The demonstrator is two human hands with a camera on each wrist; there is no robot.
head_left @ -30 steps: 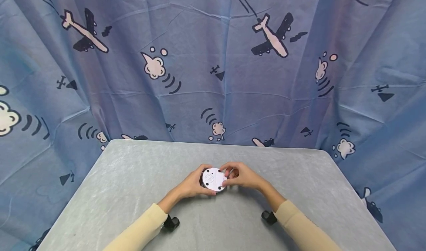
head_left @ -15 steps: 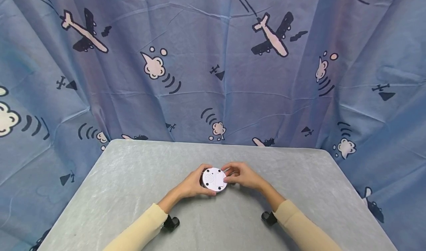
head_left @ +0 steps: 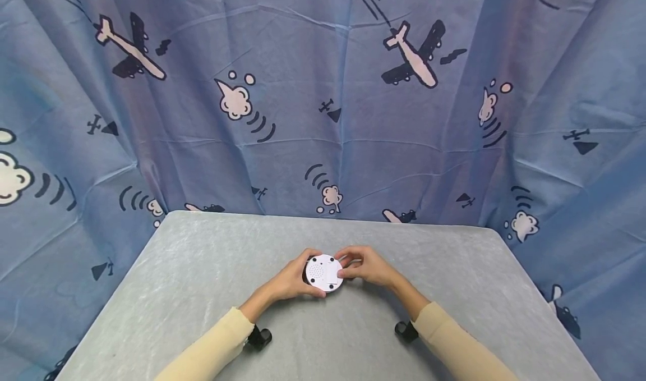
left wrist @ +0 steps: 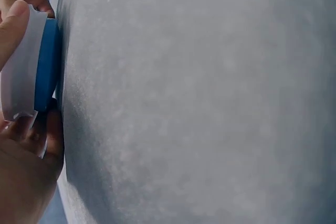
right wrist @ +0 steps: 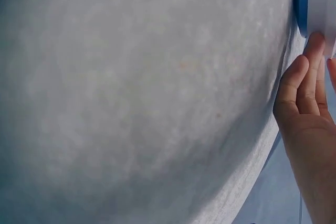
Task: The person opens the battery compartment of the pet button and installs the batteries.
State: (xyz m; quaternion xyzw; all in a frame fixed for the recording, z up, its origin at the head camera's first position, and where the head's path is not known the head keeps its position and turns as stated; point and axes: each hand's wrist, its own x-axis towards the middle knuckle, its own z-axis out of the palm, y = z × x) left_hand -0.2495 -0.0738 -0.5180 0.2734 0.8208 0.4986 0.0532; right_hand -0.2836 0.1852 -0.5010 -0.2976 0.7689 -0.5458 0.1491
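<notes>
item: round white device (head_left: 324, 272), disc-shaped, underside turned up; a patch of small speaker holes and dark feet are seen on the white face, and a blue band is seen below the white half in the left wrist view (left wrist: 46, 61). it is held over the grey table (head_left: 202, 269), near the middle of the table and towards its near half; whether it touches the table cannot be told.

left hand (head_left: 291, 280): curled round the left and near edge of the device, thumb on the near rim, fingers (left wrist: 14, 17) wrapped over the far side; clamped on the device.

right hand (head_left: 367, 266): fingers bent and pinched against the right edge of the device, fingertips (right wrist: 315, 45) laid on its rim; closed on the device.

sleeves: cream, one on each forearm (head_left: 212, 347).

wrist mounts: a black fitting is seen under each forearm, resting near the table surface (head_left: 259, 338).

backdrop: blue cloth (head_left: 323, 117) printed with aeroplanes and clouds, hung behind and beside the table.
</notes>
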